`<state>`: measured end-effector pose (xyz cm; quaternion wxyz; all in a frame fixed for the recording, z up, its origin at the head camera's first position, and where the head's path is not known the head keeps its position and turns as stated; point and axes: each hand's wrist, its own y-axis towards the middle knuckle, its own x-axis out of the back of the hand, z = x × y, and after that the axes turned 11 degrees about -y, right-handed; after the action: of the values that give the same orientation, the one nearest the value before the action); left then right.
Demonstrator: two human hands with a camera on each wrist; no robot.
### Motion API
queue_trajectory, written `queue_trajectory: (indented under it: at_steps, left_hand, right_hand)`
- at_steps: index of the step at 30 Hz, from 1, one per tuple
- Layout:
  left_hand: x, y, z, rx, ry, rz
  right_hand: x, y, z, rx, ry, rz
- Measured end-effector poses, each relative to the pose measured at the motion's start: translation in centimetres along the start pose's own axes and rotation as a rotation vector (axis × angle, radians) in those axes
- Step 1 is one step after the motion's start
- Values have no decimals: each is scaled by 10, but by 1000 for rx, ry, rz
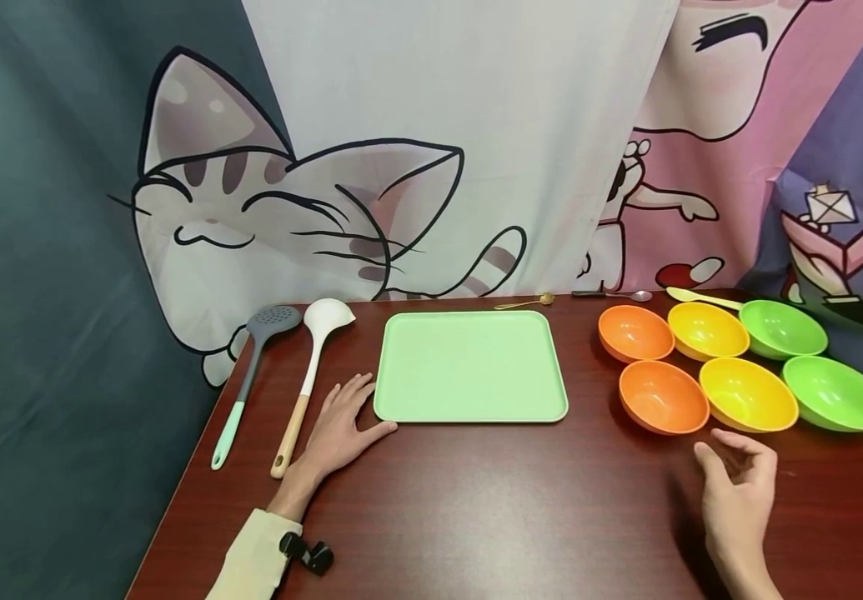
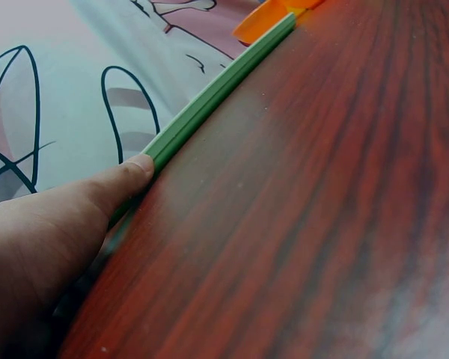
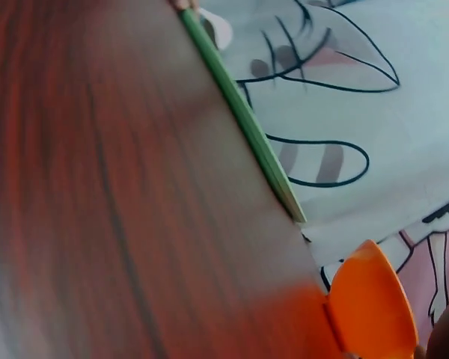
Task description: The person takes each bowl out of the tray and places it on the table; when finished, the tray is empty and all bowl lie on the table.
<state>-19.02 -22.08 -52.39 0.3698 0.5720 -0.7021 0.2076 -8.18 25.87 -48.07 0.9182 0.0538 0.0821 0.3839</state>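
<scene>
My left hand [image 1: 344, 425] rests at the left edge of a light green rectangular tray [image 1: 470, 367], fingers spread along its side. In the left wrist view the thumb [image 2: 127, 179] touches the tray's rim [image 2: 217, 93]. On the right, my right hand [image 1: 742, 496] hovers just in front of the nearer yellow bowl [image 1: 748, 395], thumb and fingers bent and apart, with nothing between them. Left of that bowl is the nearer orange bowl [image 1: 664, 398]; right of it, the nearer green bowl [image 1: 836, 395]. The right wrist view shows an orange bowl [image 3: 370, 303] close to the hand.
Behind these stand another orange [image 1: 635, 333], yellow [image 1: 709, 331] and green bowl [image 1: 782, 329]. A slotted turner [image 1: 251, 375] and a white ladle [image 1: 314, 358] lie at the left. Along the back edge are a small gold spoon [image 1: 524, 303], a dark-handled spoon [image 1: 611, 295] and a yellow utensil [image 1: 704, 298].
</scene>
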Motion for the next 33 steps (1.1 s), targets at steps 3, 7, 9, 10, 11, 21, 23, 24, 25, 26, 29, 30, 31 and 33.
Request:
queue_trajectory:
  at_steps: [3, 7, 9, 10, 11, 21, 23, 24, 25, 26, 29, 30, 31, 33]
  left_hand:
    - [0, 0, 0, -4, -4, 2]
    - [-1, 0, 0, -3, -6, 3]
    - [0, -1, 0, -1, -5, 1]
    - [0, -1, 0, 2, -6, -1]
    - [1, -2, 1, 3, -6, -2]
    - [2, -3, 0, 6, -17, -17]
    - [2, -4, -1, 15, -27, -22]
    - [2, -4, -1, 19, -30, -26]
    - [1, -5, -1, 21, -32, -32]
    - [0, -5, -1, 25, -38, -37]
    - [0, -5, -1, 30, -42, -46]
    - [-1, -5, -1, 30, -41, -48]
    - [-1, -4, 0, 28, -42, -53]
    - [0, -3, 0, 23, -39, -58]
  right_hand:
    - [-2, -1, 3, 84, -71, 96]
    - [-5, 1, 7, 288, -324, 290]
    - [-9, 2, 8, 433, -448, 405]
    - [-11, 3, 9, 500, -507, 459]
    - [-14, 4, 9, 562, -551, 515]
    - [-49, -1, 10, 898, -839, 845]
    - [-54, -2, 8, 958, -852, 893]
    - [-56, -3, 7, 986, -853, 918]
    - [-58, -3, 6, 1015, -852, 942]
    - [-60, -3, 5, 1043, -850, 961]
    - [-65, -5, 1, 1112, -832, 995]
    - [-66, -5, -1, 1132, -824, 999]
    - [-68, -6, -2, 1148, -818, 1004]
    - [-72, -9, -4, 1168, -805, 1014]
